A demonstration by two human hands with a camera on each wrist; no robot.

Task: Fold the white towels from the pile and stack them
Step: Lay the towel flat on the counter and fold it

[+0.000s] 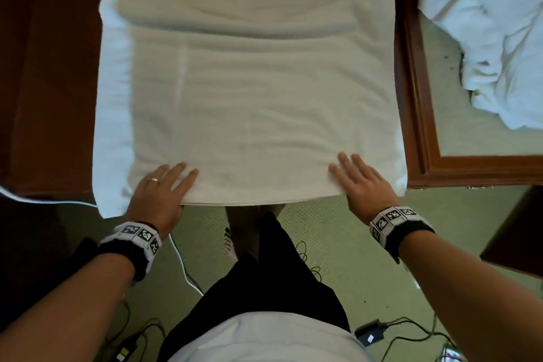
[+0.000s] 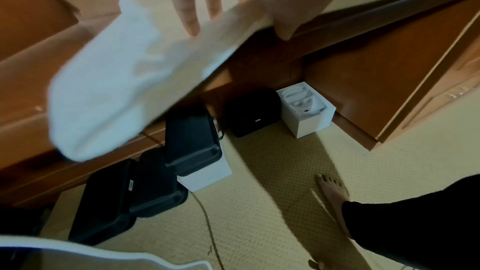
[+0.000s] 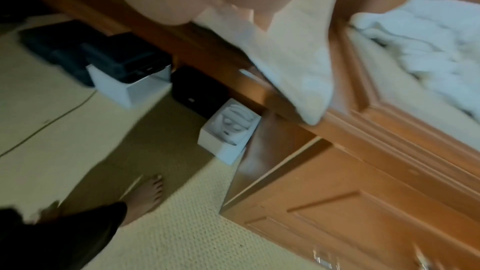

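Observation:
A large white towel [image 1: 249, 91] lies spread and folded over on the dark wooden table [image 1: 53, 82], its near edge hanging slightly past the table's front. My left hand [image 1: 164, 188] rests flat on the towel's near left part, fingers straight. My right hand [image 1: 357, 179] lies flat on the near right part, fingers spread. In the left wrist view the towel [image 2: 124, 81] droops over the table edge under my fingers [image 2: 187, 11]. The right wrist view shows the towel's corner [image 3: 298, 73] hanging off the wood. A crumpled pile of white towels [image 1: 493, 32] lies at the right.
The pile lies on a framed, light surface [image 1: 435, 97] to the right of the table. Under the table stand black cases [image 2: 192, 139] and white boxes [image 2: 306, 110]. Cables [image 1: 182, 261] and a black adapter [image 1: 370, 332] lie on the carpet beside my bare feet.

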